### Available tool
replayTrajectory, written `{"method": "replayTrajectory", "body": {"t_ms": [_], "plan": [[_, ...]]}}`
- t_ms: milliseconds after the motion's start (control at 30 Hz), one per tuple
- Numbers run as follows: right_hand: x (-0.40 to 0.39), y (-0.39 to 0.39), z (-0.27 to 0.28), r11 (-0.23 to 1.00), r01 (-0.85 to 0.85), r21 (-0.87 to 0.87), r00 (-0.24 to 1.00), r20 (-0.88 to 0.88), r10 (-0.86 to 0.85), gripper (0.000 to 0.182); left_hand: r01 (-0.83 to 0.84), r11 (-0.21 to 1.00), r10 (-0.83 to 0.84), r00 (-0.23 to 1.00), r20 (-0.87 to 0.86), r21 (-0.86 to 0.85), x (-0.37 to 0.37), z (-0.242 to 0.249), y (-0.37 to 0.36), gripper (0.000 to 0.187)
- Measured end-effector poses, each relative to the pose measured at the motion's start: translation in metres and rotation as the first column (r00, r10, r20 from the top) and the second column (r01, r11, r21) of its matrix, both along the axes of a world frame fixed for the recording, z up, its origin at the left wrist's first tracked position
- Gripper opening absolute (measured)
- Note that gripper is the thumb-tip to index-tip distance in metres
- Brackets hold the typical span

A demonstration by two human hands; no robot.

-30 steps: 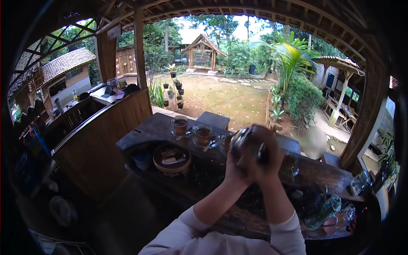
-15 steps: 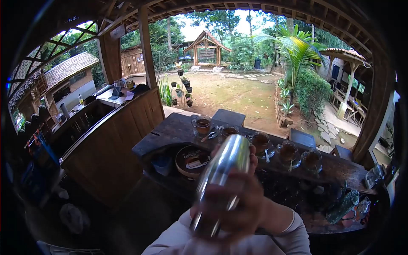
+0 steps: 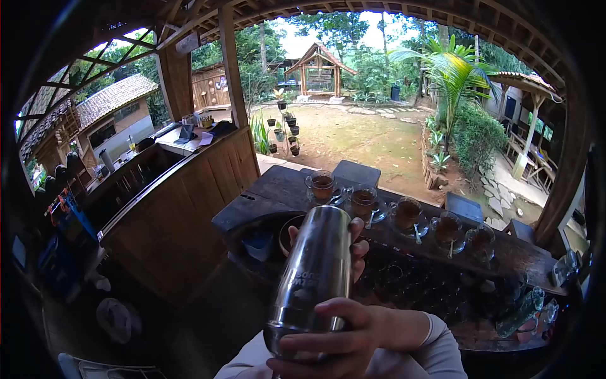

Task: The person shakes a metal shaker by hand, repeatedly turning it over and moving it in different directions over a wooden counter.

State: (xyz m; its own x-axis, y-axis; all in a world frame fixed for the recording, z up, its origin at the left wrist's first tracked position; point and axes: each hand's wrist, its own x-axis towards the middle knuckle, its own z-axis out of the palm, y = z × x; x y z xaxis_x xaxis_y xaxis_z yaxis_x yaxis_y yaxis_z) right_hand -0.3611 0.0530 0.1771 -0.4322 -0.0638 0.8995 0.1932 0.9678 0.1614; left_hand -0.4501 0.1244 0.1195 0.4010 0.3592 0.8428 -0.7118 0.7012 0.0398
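A shiny metal cocktail shaker (image 3: 310, 271) is held tilted in front of my body, one end toward the bar counter and the other toward me. My right hand (image 3: 338, 341) wraps round its near, lower end with spread fingers. Mostly hidden behind the far end is my left hand (image 3: 358, 252), its fingertips curled over the right side and a bit of it showing on the left. Beyond the shaker, a row of glass cups of brown drink on saucers with spoons, among them a cup (image 3: 363, 201), stands along the dark wooden counter (image 3: 268, 189).
A round box (image 3: 285, 235) is partly hidden behind the shaker. Glassware, including a green-tinted glass (image 3: 521, 312), lies at the counter's right end. Stools such as this one (image 3: 356, 173) stand beyond it. To the left is a wooden cabinet counter (image 3: 183, 208).
The shaker, blurred before, now shows sharply and sits lower and further left, with both hands still on it. The view has turned slightly left, so the scene sits further right.
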Motion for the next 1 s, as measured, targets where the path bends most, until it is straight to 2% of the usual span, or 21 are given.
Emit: {"method": "replayTrajectory", "body": {"t_ms": [67,100,133,167,200,233,300,333,367,433,500,533,567,600,633,733,800,867,900,933,1000], "plan": [[-0.001,-0.006,-0.003,0.994,-0.105,-0.035,0.994,-0.006,0.105,0.038,0.033,0.996,-0.035,0.999,-0.025,-0.077,0.000,0.000,-0.001,0.077],[-0.001,0.020,-0.012,0.987,0.105,-0.122,0.994,-0.005,-0.107,0.040,0.066,0.987,-0.073,0.997,-0.040,-0.146,0.000,-0.001,-0.001,0.078],[-0.007,0.047,-0.009,0.992,0.100,-0.079,0.995,-0.008,-0.101,0.040,0.099,0.972,-0.112,0.992,-0.050,-0.212,0.000,-0.003,-0.002,0.079],[-0.015,0.066,-0.011,0.926,0.028,-0.376,0.979,-0.176,-0.101,0.036,0.130,0.952,-0.152,0.987,-0.057,-0.276,-0.001,-0.004,-0.003,0.080],[-0.014,0.061,-0.010,0.924,0.036,-0.380,0.966,-0.223,-0.130,0.031,0.160,0.927,-0.193,0.979,-0.065,-0.340,-0.001,-0.005,-0.004,0.081],[-0.010,0.055,-0.005,0.927,0.045,-0.373,0.949,-0.274,-0.156,0.026,0.189,0.901,-0.236,0.969,-0.076,-0.390,-0.001,-0.006,-0.004,0.082],[0.008,0.006,-0.002,0.961,0.219,-0.168,0.974,0.090,-0.206,0.020,0.242,0.834,-0.322,0.943,-0.081,-0.496,-0.001,-0.008,-0.005,0.084],[0.015,-0.019,0.010,1.000,0.011,-0.013,0.997,0.077,-0.010,0.019,0.265,0.787,-0.366,0.928,-0.075,-0.557,-0.001,-0.008,-0.005,0.085],[0.019,-0.034,0.018,0.970,-0.198,0.142,0.978,0.094,0.186,0.025,0.223,0.973,-0.228,0.967,-0.112,-0.049,0.002,-0.004,-0.003,0.087],[0.027,-0.034,0.015,0.962,-0.240,0.127,0.970,0.073,0.232,0.025,-0.049,0.998,0.050,0.998,-0.043,0.025,0.014,0.020,-0.027,0.068],[0.033,-0.015,0.023,0.964,-0.209,0.162,0.976,0.096,0.196,0.025,0.144,0.879,-0.227,0.965,-0.134,-0.454,0.012,0.013,-0.023,0.054],[0.032,0.001,0.018,0.998,-0.046,0.053,0.999,-0.012,0.046,0.027,0.144,0.877,-0.231,0.963,-0.139,-0.458,0.019,0.011,-0.027,0.054],[0.030,0.028,0.002,0.994,0.097,-0.052,0.993,0.079,-0.093,0.029,0.147,0.902,-0.210,0.971,-0.116,-0.407,0.027,0.008,-0.030,0.056],[0.025,0.042,0.002,0.970,0.030,-0.240,0.989,-0.131,-0.063,0.031,0.147,0.924,-0.191,0.977,-0.092,-0.354,0.035,0.006,-0.032,0.058],[0.032,0.035,-0.001,0.971,0.030,-0.239,0.989,-0.136,-0.064,0.031,0.144,0.944,-0.171,0.983,-0.067,-0.298,0.044,0.004,-0.033,0.060],[0.062,-0.019,0.018,0.997,-0.066,-0.032,0.995,-0.072,0.064,0.027,0.132,0.988,-0.130,0.991,0.025,-0.083,0.074,0.011,-0.019,0.067],[0.082,-0.044,0.020,0.912,-0.313,0.267,0.949,0.118,0.291,0.024,0.108,0.994,-0.110,0.989,0.099,0.025,0.092,0.010,-0.019,0.071],[0.093,-0.026,0.008,0.936,-0.291,0.196,0.955,0.009,0.295,0.021,-0.054,0.996,0.045,0.992,0.121,0.077,0.109,0.009,-0.020,0.071],[0.099,-0.020,0.005,0.954,-0.275,0.118,0.952,-0.106,0.287,0.018,0.175,0.943,-0.109,0.966,0.233,-0.283,0.124,-0.011,-0.016,0.074],[0.116,-0.015,0.023,0.970,-0.240,-0.032,0.970,-0.053,0.238,0.022,0.405,0.713,-0.200,0.900,0.387,-0.572,0.136,-0.019,-0.019,0.077],[0.129,0.047,-0.009,0.963,-0.020,-0.269,0.997,-0.081,-0.002,0.035,0.348,0.761,-0.200,0.929,0.311,-0.548,0.152,-0.024,-0.025,0.074]]}}
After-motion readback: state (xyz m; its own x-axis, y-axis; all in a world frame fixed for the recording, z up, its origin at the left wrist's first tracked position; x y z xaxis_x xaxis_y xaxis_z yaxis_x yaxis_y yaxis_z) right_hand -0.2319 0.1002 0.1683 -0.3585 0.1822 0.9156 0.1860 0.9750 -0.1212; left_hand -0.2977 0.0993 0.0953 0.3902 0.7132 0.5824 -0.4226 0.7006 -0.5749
